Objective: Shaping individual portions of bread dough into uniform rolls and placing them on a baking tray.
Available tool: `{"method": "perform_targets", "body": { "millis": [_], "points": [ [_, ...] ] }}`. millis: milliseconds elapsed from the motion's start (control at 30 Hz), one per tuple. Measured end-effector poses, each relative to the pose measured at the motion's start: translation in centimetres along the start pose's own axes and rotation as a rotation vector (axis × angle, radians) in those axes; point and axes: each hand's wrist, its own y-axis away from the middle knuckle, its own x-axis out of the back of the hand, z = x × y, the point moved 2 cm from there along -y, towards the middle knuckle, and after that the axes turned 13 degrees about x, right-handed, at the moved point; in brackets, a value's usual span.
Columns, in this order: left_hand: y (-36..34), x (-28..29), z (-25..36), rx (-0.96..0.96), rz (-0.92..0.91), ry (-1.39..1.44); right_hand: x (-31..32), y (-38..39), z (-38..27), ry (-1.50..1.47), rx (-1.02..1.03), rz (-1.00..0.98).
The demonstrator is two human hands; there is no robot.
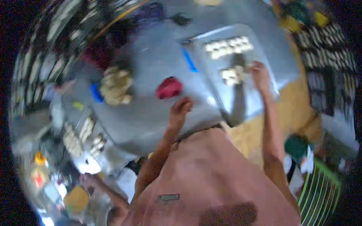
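My right hand is over the right side of a shiny metal tray, its fingers curled inward. Just left of its fingertips sits a small cluster of pale rounded pieces. Farther up the tray, more pale pieces lie in rows. My left hand hovers above the grey table's near part, fingers bent together. Beyond it lies a crumpled red, cloth-like thing, apart from the hand. Blur hides whatever either hand may hold.
A heap of pale pieces lies on the grey table beside a blue object. A blue strip is along the tray's left edge. Another person's hand shows at lower left. A green slatted chair or rack stands lower right.
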Motion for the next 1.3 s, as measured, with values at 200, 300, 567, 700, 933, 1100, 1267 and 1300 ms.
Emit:
{"method": "perform_targets", "body": {
  "millis": [200, 300, 567, 700, 933, 1100, 1267, 1300],
  "points": [
    [-1.3, 9.9, 0.1, -0.371, 0.217, 0.033, -1.6, -1.2, 2.0, 0.043, 0.018, -0.201],
    [-3.0, 20.1, 2.5, -0.454, 0.630, -0.371, -1.1, 1.4, -0.6, 0.252, -0.033, -0.096],
    [-3.5, 30.7, 11.1, -0.810, 0.769, -1.128, -8.2, 10.0, -13.2, -0.460, 0.067, -0.016],
    [1.7, 26.5, 12.4, -0.661, 0.659, -0.565, -10.7, 10.9, -18.9, -0.494, 0.036, -0.279],
    [3.7, 14.9, 1.5, -0.193, 0.214, -0.334, -14.3, 6.8, -23.2, -0.155, 0.581, 0.000],
    [7.2, 9.2, -4.7, 0.021, -0.046, -0.036, -17.2, 5.4, -22.5, -0.049, 0.750, -0.010],
    [7.4, 7.9, -5.2, 0.180, 0.211, -0.147, -17.4, 4.2, -21.9, -0.152, 0.766, -0.077],
    [6.5, 7.8, -4.6, 0.050, 0.176, -0.253, -17.0, 3.9, -21.8, -0.157, 0.733, -0.073]
  ]
}}
